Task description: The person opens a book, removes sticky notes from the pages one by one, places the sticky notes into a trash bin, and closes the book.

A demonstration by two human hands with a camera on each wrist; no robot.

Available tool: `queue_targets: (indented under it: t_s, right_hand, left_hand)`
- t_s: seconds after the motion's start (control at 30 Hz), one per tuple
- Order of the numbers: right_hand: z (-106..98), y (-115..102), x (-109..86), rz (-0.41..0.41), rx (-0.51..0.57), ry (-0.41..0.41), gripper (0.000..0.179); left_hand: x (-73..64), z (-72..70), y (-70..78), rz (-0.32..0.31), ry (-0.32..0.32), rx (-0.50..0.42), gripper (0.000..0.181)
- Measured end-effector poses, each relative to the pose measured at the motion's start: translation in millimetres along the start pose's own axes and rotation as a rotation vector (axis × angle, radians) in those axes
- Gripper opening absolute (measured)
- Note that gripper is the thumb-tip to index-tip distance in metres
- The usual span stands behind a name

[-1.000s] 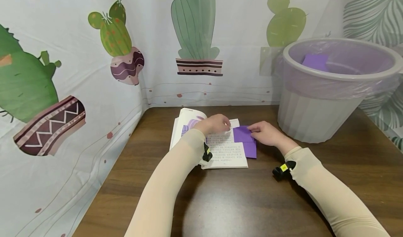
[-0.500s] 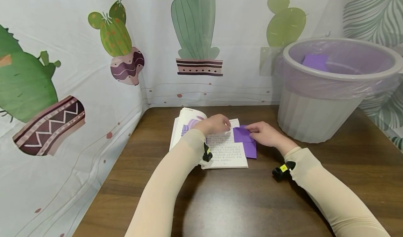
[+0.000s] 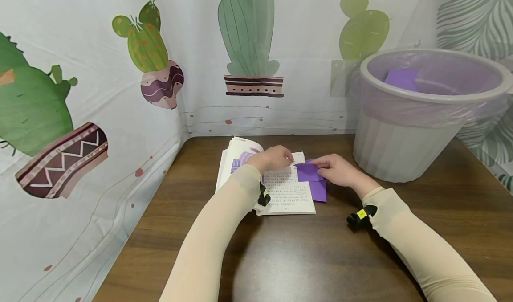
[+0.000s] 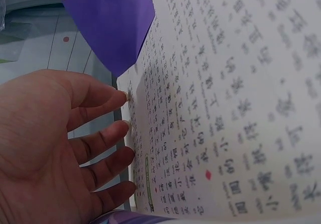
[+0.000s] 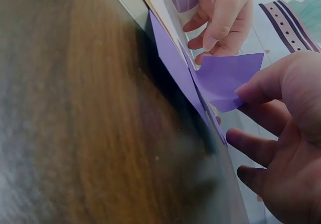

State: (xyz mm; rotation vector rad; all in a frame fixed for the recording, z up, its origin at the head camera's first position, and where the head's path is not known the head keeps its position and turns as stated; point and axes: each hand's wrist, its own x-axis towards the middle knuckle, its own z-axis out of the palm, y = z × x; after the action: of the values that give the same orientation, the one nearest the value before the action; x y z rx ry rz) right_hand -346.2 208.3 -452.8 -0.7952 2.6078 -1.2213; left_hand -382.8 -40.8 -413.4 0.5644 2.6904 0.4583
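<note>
An open book (image 3: pixel 286 200) with printed text lies on the table, a purple paper (image 3: pixel 308 173) at the right edge of its page. My right hand (image 3: pixel 340 172) pinches the paper's upper corner between thumb and index finger. In the right wrist view the pinched flap (image 5: pixel 228 81) curls up off the page, while another purple part (image 5: pixel 175 68) runs along the book's side. My left hand (image 3: pixel 274 158) rests its fingertips on the top of the right page; the left wrist view shows those fingers (image 4: pixel 108 136) loosely bent and holding nothing.
A large pale bin (image 3: pixel 401 146) with a clear purple liner stands at the back right, with a purple piece (image 3: pixel 402 79) inside. Behind the wooden table (image 3: pixel 280 257) hangs a cactus-print curtain (image 3: pixel 306 34). The book's left pages (image 3: pixel 240 153) arch upward.
My right hand has shifted slightly to the left, and the upper edge of the purple paper has curled up with it. My left hand stays where it was.
</note>
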Motion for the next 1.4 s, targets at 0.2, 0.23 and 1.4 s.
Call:
queue_targets:
  t_s: [0.2, 0.23, 1.4]
  right_hand:
    - [-1.1, -3.7, -1.3, -0.013, 0.012, 0.006, 0.039]
    - [-1.2, -4.2, -1.5, -0.016, 0.011, 0.008, 0.038]
    - [-7.7, -20.1, -5.5, -0.107, 0.1, 0.034, 0.022]
  left_hand:
    - [-0.8, 0.5, 1.5, -0.01, 0.007, 0.006, 0.035]
    - [-1.0, 0.7, 1.7, -0.011, 0.009, 0.004, 0.035]
    - [-2.8, 4.7, 3.6, -0.039, 0.037, 0.005, 0.035]
